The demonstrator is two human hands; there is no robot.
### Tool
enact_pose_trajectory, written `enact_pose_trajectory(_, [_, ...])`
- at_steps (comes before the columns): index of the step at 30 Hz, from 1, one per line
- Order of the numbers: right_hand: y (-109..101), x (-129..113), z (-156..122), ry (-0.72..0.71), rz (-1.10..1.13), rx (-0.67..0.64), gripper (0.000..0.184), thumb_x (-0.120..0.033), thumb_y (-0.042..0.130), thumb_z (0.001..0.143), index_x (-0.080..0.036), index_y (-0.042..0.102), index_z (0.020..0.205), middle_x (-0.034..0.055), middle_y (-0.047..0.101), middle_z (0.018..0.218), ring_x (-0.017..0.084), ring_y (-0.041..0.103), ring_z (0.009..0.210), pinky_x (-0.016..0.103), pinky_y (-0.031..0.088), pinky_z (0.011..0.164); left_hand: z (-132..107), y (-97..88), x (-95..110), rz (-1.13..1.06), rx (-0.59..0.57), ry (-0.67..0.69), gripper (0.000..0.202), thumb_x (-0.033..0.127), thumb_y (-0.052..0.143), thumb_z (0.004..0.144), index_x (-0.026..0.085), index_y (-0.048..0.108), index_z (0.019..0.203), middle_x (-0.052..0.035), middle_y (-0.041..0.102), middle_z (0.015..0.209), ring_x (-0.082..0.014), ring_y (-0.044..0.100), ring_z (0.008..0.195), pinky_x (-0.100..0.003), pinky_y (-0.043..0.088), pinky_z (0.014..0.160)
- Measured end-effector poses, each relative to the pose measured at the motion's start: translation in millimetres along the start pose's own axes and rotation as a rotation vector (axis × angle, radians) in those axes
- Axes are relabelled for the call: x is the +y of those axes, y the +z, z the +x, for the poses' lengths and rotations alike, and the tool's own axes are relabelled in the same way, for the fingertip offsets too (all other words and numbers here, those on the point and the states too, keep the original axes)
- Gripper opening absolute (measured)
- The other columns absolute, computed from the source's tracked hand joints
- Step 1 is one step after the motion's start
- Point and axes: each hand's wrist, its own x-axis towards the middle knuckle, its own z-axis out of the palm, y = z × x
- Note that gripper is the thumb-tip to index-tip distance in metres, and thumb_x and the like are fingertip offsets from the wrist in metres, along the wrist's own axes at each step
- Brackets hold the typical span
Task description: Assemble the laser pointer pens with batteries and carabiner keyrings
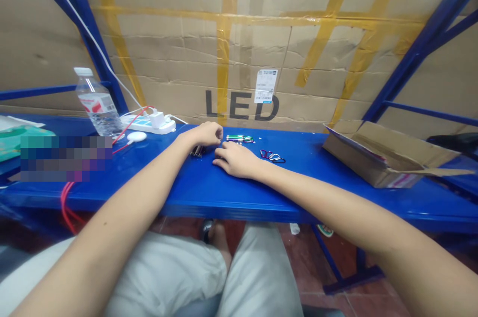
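Note:
My left hand is above the blue table, fingers bent and pinched together, with a tiny bit of something at the tips too small to name. Below its wrist lie several dark, thin metal pieces, partly covered. Close on its right, my right hand rests low over the tabletop with curled fingers; whatever they hold, if anything, is hidden. Just behind that hand is a small row of shiny green and silver tube-shaped pieces. To its right sit several small carabiners, purple, silver and dark.
An open cardboard box stands on the blue table at right. At left are a water bottle, a white power strip, a round white charger and red cables. A large carton walls off the back.

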Motion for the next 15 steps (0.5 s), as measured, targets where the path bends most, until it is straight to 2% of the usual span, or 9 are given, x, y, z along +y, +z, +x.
enact_pose_trajectory(3, [-11.5, 18.2, -3.9, -0.009, 0.110, -0.062, 0.016, -0.019, 0.052, 0.094, -0.016, 0.068, 0.096, 0.0097, 0.068, 0.093, 0.020, 0.060, 0.085, 0.029, 0.042, 0.077, 0.5, 1.6, 0.4, -0.115, 0.058, 0.029, 0.021, 0.017, 0.063, 0.066, 0.017, 0.068, 0.086, -0.0035, 0.072, 0.086, -0.0170, 0.063, 0.077, -0.025, 0.045, 0.067])
enact_pose_trajectory(5, [-23.8, 35.1, -8.5, 0.025, 0.220, -0.051, 0.017, -0.011, 0.053, 0.087, -0.017, 0.067, 0.095, 0.0065, 0.069, 0.092, 0.017, 0.059, 0.080, 0.027, 0.041, 0.072, 0.2, 2.4, 1.8, -0.175, 0.069, 0.031, 0.020, 0.017, 0.063, 0.066, 0.016, 0.066, 0.085, -0.0032, 0.071, 0.085, -0.0163, 0.062, 0.076, -0.025, 0.044, 0.066])
enact_pose_trajectory(8, [-36.4, 63.8, -13.2, 0.239, 0.294, 0.060, 0.026, -0.013, 0.055, 0.083, -0.015, 0.064, 0.108, 0.0066, 0.070, 0.091, 0.017, 0.058, 0.075, 0.026, 0.040, 0.066, 0.0, 4.2, 4.5, -0.240, 0.036, 0.024, 0.016, 0.021, 0.066, 0.066, 0.016, 0.065, 0.082, -0.0021, 0.069, 0.080, -0.0159, 0.060, 0.074, -0.026, 0.044, 0.067])
enact_pose_trajectory(10, [-37.4, 82.1, -13.9, 0.343, 0.301, 0.147, 0.032, -0.013, 0.053, 0.084, -0.015, 0.065, 0.113, 0.0089, 0.071, 0.096, 0.019, 0.060, 0.080, 0.027, 0.041, 0.069, 0.5, 6.4, 5.8, -0.268, -0.007, 0.022, 0.015, 0.024, 0.068, 0.067, 0.016, 0.067, 0.079, -0.0021, 0.069, 0.077, -0.0160, 0.060, 0.074, -0.027, 0.044, 0.068])
enact_pose_trajectory(11, [-36.1, 90.0, -13.9, 0.351, 0.294, 0.178, 0.032, -0.012, 0.051, 0.084, -0.015, 0.067, 0.112, 0.0106, 0.072, 0.100, 0.020, 0.061, 0.085, 0.028, 0.042, 0.072, 0.8, 7.7, 6.2, -0.274, -0.027, 0.015, 0.015, 0.026, 0.070, 0.067, 0.016, 0.068, 0.078, -0.0023, 0.069, 0.077, -0.0161, 0.061, 0.074, -0.027, 0.044, 0.068])
enact_pose_trajectory(15, [-27.7, 107.5, -13.5, 0.418, 0.250, 0.165, 0.026, -0.009, 0.049, 0.082, -0.014, 0.069, 0.099, 0.0127, 0.072, 0.102, 0.022, 0.061, 0.089, 0.030, 0.042, 0.074, 0.5, 10.0, 5.6, -0.232, -0.064, -0.043, 0.017, 0.030, 0.072, 0.067, 0.017, 0.070, 0.078, -0.0033, 0.072, 0.079, -0.0165, 0.062, 0.073, -0.027, 0.043, 0.066])
